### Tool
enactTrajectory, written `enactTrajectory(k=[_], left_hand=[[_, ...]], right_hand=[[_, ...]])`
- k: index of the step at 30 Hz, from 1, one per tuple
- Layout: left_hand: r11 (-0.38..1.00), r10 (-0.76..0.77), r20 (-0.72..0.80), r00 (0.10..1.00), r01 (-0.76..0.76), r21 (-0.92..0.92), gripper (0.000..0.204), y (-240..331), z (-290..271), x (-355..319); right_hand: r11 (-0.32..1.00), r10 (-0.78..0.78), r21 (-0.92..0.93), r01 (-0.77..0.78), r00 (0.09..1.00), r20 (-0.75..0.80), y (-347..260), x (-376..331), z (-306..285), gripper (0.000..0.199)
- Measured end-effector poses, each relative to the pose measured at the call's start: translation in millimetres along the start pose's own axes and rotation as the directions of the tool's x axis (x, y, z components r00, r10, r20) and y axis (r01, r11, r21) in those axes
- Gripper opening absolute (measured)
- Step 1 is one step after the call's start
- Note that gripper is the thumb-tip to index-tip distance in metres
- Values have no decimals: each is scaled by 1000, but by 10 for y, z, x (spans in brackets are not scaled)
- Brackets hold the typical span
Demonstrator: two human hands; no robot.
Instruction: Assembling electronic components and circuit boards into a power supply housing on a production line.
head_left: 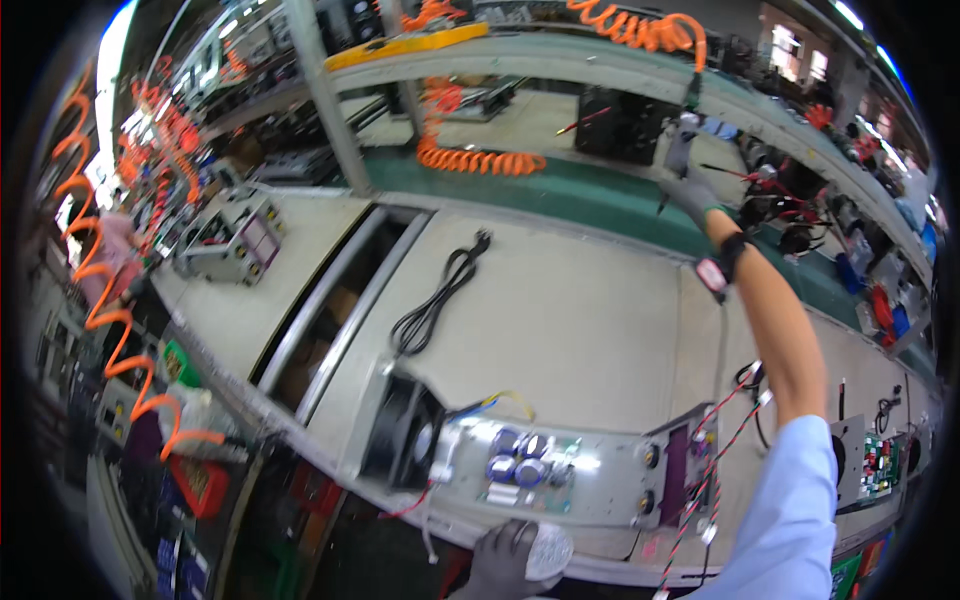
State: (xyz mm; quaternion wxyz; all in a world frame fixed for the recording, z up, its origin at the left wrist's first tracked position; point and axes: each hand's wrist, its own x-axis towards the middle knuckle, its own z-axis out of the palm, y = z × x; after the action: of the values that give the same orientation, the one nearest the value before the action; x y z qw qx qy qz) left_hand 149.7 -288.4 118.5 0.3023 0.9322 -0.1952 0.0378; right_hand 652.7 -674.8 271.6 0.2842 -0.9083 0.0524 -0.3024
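My right hand (692,196), in a grey glove, is stretched out to the far right. It is closed around the lower part of a grey air screwdriver (679,148) that hangs from a coiled orange hose (655,35). My left hand (500,562), also gloved, is at the near bench edge. Its fingers hold a round, speckled, silver-white thing (549,552), whose kind I cannot make out. Just beyond that hand lies an open metal chassis (600,460) with a circuit board and capacitors (518,458). A black fan (403,430) stands at its left end, a purple panel (680,465) at its right.
A black power cord (440,292) lies on the bench (580,310). Left of it, a gap with metal rails (345,305) crosses the bench; another chassis (235,243) stands beyond. Red-black wires (712,470) trail over the purple panel. A shelf (560,55) spans the back.
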Motion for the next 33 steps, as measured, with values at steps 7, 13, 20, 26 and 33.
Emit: enactTrajectory(k=[7, 13, 20, 26, 33], left_hand=[[995, 37, -99, 994, -46, -86, 89, -53, -72, -107], [990, -108, -472, 875, 140, 33, 83, -543, -812, -806], [523, -379, -805, 455, 824, 220, 85, -1875, -2134, -2211], [640, -344, -860, 376, 765, 78, 44, -2959, -2984, -2874], [55, -451, -862, 233, 971, 233, 83, -3274, -2920, -2921]], right_hand=[[991, -31, 123, -53, 800, 599, 152, -1608, -930, 24], [993, -75, 113, 37, 933, 352, 828, -3212, -1699, 35], [908, 164, 256, -332, 843, 512, 537, -4795, -1791, 44], [837, 278, 333, -434, 862, 424, -339, -5274, -1568, 35], [866, 350, 363, -343, 936, 48, -515, -5307, -1245, 41]])
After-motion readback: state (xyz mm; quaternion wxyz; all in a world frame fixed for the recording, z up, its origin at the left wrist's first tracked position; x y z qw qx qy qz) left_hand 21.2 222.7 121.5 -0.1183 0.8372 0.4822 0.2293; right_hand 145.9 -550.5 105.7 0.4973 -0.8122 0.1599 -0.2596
